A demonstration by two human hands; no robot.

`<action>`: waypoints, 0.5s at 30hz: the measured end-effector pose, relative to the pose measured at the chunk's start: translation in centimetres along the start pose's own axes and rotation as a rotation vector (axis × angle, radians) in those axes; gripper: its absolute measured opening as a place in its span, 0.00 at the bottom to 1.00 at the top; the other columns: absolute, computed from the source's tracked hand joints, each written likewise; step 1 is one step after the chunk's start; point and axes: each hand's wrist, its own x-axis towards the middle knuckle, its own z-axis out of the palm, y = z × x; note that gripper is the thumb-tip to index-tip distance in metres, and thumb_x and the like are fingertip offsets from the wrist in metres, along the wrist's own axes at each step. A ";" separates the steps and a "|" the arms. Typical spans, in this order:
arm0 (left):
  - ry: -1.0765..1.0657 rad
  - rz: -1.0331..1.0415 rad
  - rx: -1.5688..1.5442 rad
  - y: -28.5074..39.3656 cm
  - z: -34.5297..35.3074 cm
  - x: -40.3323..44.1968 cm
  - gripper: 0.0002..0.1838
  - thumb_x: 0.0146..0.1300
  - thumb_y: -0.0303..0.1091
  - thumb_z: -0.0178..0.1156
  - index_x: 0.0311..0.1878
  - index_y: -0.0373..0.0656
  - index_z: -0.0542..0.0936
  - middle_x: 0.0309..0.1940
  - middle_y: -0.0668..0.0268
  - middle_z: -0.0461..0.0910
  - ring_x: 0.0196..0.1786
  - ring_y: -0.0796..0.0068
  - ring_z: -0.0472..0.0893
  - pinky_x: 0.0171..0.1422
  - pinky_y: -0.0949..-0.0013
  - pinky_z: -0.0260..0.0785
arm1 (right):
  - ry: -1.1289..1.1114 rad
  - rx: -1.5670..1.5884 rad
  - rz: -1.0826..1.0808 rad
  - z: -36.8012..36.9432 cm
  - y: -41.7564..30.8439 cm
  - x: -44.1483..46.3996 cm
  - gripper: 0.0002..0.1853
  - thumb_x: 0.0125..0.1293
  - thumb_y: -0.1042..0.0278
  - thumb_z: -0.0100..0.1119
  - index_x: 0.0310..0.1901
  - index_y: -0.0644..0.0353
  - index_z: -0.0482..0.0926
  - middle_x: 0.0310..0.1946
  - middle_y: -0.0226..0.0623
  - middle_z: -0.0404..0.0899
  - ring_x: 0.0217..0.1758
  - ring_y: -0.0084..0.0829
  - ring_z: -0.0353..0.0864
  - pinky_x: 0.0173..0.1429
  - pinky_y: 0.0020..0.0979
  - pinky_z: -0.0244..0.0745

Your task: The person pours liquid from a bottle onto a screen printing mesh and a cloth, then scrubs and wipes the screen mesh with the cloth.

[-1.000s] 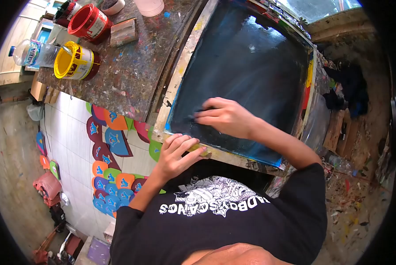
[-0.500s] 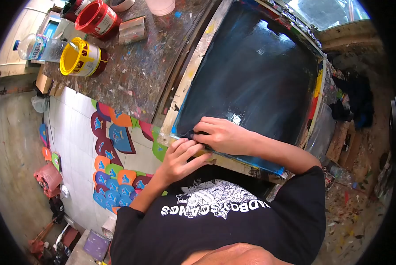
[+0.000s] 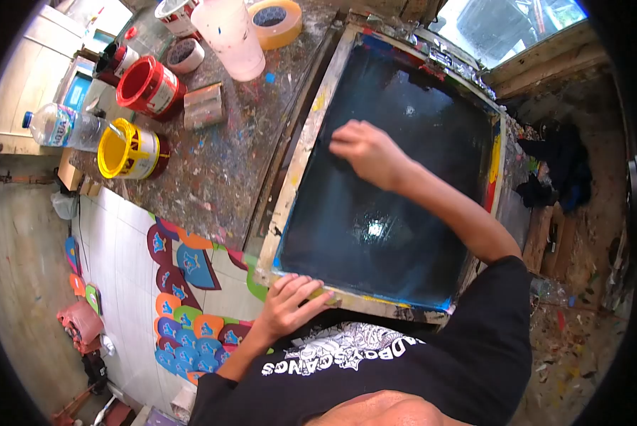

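Note:
A screen-printing frame (image 3: 301, 153) with a dark, wet-looking mesh (image 3: 386, 192) is in front of me, its wooden border stained with paint. My left hand (image 3: 290, 305) rests at the near left corner, fingers curled over the border. Beside those fingers the wood looks yellowish. Over the left part of the mesh is my right hand (image 3: 365, 149), its fingers pinched together. Whatever they hold, if anything, is hidden, and I cannot tell whether they touch the mesh.
On the paint-stained table (image 3: 212, 170) at left are a yellow paint can (image 3: 137, 153), a red paint can (image 3: 151, 89), a water bottle (image 3: 63, 128), a pink cup (image 3: 233, 42) and a tape roll (image 3: 276, 25). Colourful printed pieces (image 3: 191, 341) cover part of the tiled floor.
My right hand has moved from the near left corner, beside my left hand, up over the mesh. My left hand stays at the border. The view has tilted, showing more of the table.

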 end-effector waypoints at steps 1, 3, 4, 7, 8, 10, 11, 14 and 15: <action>-0.008 0.001 0.002 0.1 0.0 0.0 0.19 0.55 0.38 0.76 0.52 0.51 0.89 0.49 0.68 0.85 0.53 0.68 0.83 0.66 0.59 0.70 | 0.018 0.036 -0.041 0.4 -0.3 -0.5 0.14 0.53 0.78 0.63 0.42 0.58 0.85 0.47 0.35 0.84 0.55 0.38 0.82 0.62 0.38 0.77; -0.019 -0.011 -0.011 0.0 -0.1 0.2 0.19 0.55 0.39 0.76 0.51 0.52 0.89 0.48 0.68 0.85 0.52 0.68 0.83 0.65 0.60 0.70 | 0.007 -0.108 0.037 -0.9 4.1 1.1 0.15 0.53 0.81 0.61 0.43 0.59 0.86 0.49 0.37 0.84 0.58 0.40 0.81 0.62 0.39 0.77; -0.007 -0.009 -0.010 0.0 0.1 0.2 0.19 0.55 0.39 0.77 0.51 0.52 0.89 0.48 0.68 0.85 0.51 0.68 0.83 0.64 0.60 0.71 | 0.098 -0.188 0.090 -0.6 8.3 1.8 0.13 0.53 0.78 0.62 0.41 0.58 0.85 0.47 0.38 0.84 0.57 0.41 0.82 0.61 0.40 0.78; 0.004 0.000 0.008 0.3 -0.2 0.3 0.19 0.55 0.39 0.77 0.50 0.51 0.89 0.47 0.69 0.85 0.50 0.69 0.84 0.63 0.61 0.71 | 0.154 -0.310 0.275 0.6 14.3 3.4 0.11 0.52 0.76 0.63 0.39 0.59 0.85 0.44 0.41 0.84 0.55 0.45 0.83 0.59 0.43 0.80; 0.002 -0.006 0.000 0.4 -0.3 0.4 0.19 0.55 0.39 0.77 0.50 0.51 0.89 0.47 0.69 0.85 0.50 0.69 0.84 0.63 0.61 0.71 | 0.117 -0.349 0.404 1.0 14.8 3.9 0.11 0.52 0.77 0.63 0.39 0.60 0.84 0.44 0.44 0.84 0.54 0.47 0.84 0.57 0.44 0.81; 0.000 -0.016 0.000 0.4 -0.4 0.6 0.18 0.55 0.39 0.77 0.50 0.51 0.89 0.47 0.69 0.85 0.50 0.69 0.83 0.63 0.61 0.71 | 0.077 -0.231 0.345 1.6 10.7 2.8 0.16 0.54 0.82 0.58 0.45 0.63 0.85 0.48 0.49 0.84 0.58 0.49 0.83 0.63 0.43 0.80; 0.006 -0.014 -0.002 0.3 -0.3 0.4 0.18 0.55 0.39 0.77 0.50 0.51 0.89 0.47 0.69 0.85 0.50 0.69 0.83 0.63 0.61 0.71 | -0.002 -0.154 0.337 1.2 8.4 2.5 0.21 0.54 0.84 0.54 0.50 0.65 0.85 0.55 0.53 0.84 0.64 0.50 0.82 0.70 0.42 0.77; 0.010 -0.039 -0.039 0.2 -0.1 0.2 0.18 0.56 0.37 0.75 0.52 0.51 0.89 0.47 0.69 0.85 0.51 0.69 0.83 0.63 0.61 0.71 | -0.006 -0.104 0.195 1.7 9.2 0.6 0.25 0.54 0.84 0.54 0.55 0.65 0.84 0.61 0.54 0.81 0.66 0.48 0.81 0.73 0.41 0.75; 0.011 -0.033 -0.040 0.2 0.0 0.2 0.18 0.56 0.37 0.75 0.52 0.51 0.89 0.47 0.69 0.85 0.51 0.69 0.83 0.63 0.61 0.71 | 0.009 -0.122 0.250 0.8 10.8 1.3 0.27 0.54 0.84 0.55 0.58 0.64 0.85 0.62 0.55 0.81 0.64 0.48 0.82 0.71 0.41 0.76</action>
